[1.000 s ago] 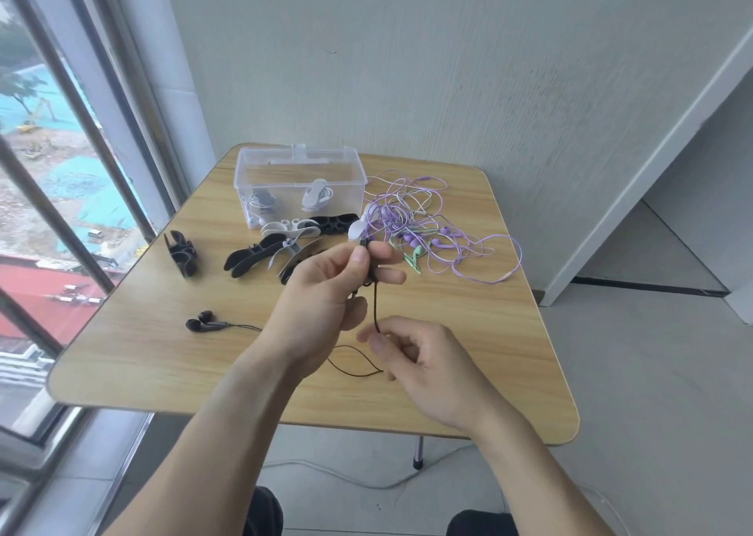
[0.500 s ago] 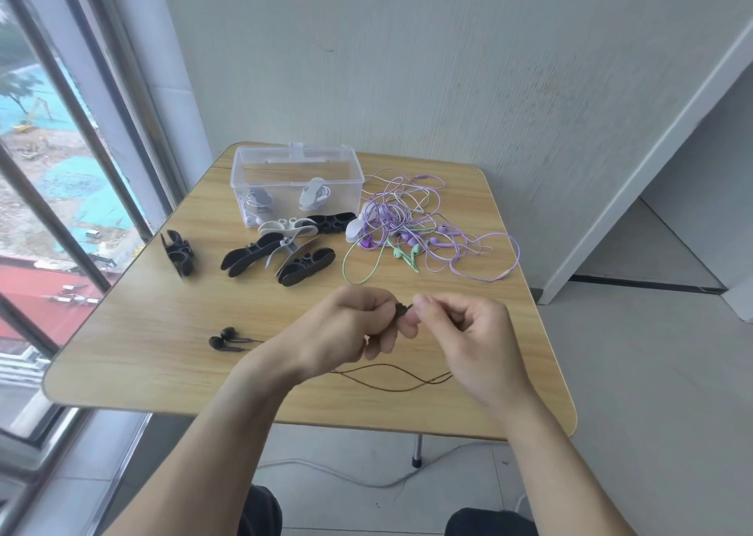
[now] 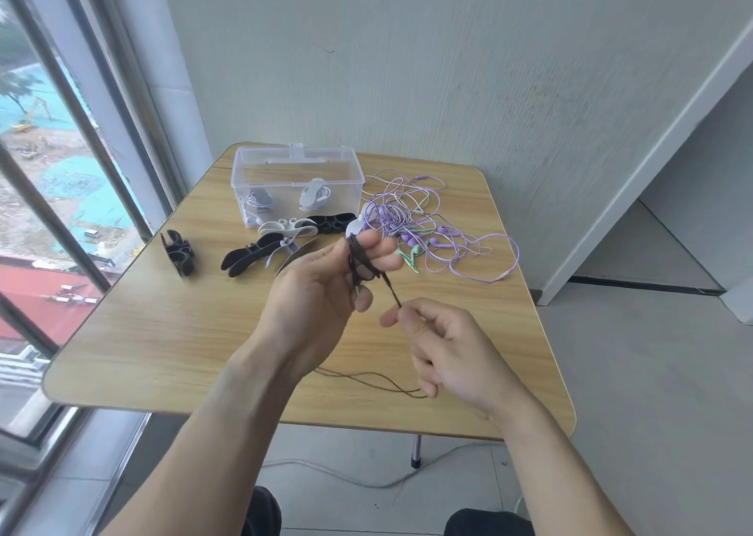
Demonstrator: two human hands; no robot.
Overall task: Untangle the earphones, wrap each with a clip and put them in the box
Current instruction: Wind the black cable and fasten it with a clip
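Observation:
My left hand (image 3: 322, 291) is raised over the table's middle with a black earphone cable (image 3: 358, 264) looped round its fingers. My right hand (image 3: 444, 348) pinches the same cable just below and to the right, and the slack trails along the table (image 3: 379, 380). A tangle of purple and green earphones (image 3: 423, 225) lies at the back right. The clear plastic box (image 3: 297, 168) stands open at the back with two wrapped white earphones inside. Black and white clips (image 3: 277, 242) lie in front of the box. The black earbuds are hidden.
One more black clip (image 3: 178, 252) stands apart on the left of the wooden table (image 3: 163, 331). A window with bars runs along the left side. The wall is close behind the table, and a white cord lies on the floor below.
My left hand rose and the black cable is now coiled round its fingers. My right hand dropped lower and right, still holding the cable. The earbuds left the table's left side.

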